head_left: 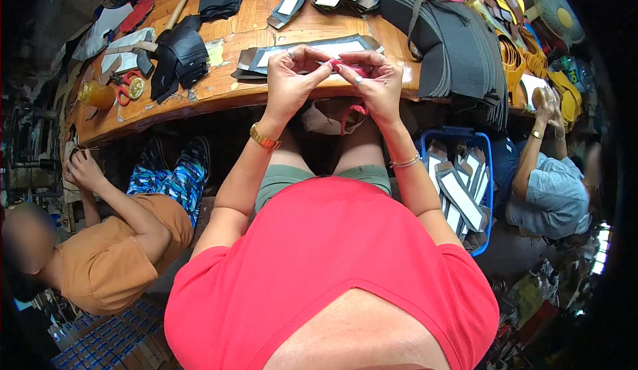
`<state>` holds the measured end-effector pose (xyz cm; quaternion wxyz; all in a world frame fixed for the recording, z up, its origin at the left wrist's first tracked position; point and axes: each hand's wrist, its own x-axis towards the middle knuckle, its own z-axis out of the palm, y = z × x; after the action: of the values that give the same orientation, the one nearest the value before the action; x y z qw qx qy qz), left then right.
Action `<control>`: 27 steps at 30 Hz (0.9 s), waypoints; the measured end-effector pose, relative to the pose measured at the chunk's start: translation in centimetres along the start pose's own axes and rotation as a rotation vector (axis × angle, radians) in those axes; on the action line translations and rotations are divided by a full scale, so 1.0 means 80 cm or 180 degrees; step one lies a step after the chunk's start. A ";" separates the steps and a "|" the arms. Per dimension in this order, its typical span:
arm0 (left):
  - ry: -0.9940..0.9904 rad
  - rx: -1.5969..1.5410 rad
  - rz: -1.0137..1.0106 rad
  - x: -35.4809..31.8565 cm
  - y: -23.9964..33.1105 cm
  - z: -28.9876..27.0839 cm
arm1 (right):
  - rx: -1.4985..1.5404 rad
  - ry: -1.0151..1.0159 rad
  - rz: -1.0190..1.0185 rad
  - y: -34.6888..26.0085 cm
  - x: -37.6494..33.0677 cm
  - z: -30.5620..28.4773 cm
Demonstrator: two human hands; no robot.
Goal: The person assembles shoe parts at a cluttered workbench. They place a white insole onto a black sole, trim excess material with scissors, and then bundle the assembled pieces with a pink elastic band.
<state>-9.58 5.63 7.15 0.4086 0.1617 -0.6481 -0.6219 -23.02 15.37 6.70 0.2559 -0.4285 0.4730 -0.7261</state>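
Note:
My left hand (292, 81) and my right hand (379, 84) meet over the near edge of the wooden table. Thumbs and forefingers of both pinch a small soft red strip (334, 64); its exact kind is unclear. Just beyond my hands lies a stack of flat dark strips with white centres (319, 51). Below the table edge, over my lap, a pale pouch-like piece (325, 119) shows with a red band (353, 116) at it.
Stacked dark grey sheets (432, 48) stand right of my hands. A blue basket (490, 190) of strips sits by my right side. Leftward on the table are red-handled scissors (123, 93), a jar (96, 95) and a hammer (181, 8). Co-workers sit at both sides.

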 end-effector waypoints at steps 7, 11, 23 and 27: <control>0.0352 0.0920 0.0379 -0.016 0.007 0.016 | -0.1972 0.0088 -0.1367 -0.017 -0.005 0.014; 0.0318 0.0896 0.0446 -0.016 0.006 0.016 | -0.2243 -0.0113 -0.1335 -0.017 -0.005 0.010; -0.0464 -0.0082 -0.0319 0.001 0.006 -0.005 | 0.1813 -0.0717 0.1878 0.021 0.009 -0.032; -0.0421 -0.0177 -0.0240 -0.003 0.006 -0.004 | 0.2220 -0.0962 0.2037 0.022 0.009 -0.039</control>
<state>-9.09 5.69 7.47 0.3455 0.1332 -0.6496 -0.6640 -26.12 15.55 4.80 0.6598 -0.2511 0.2673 -0.6559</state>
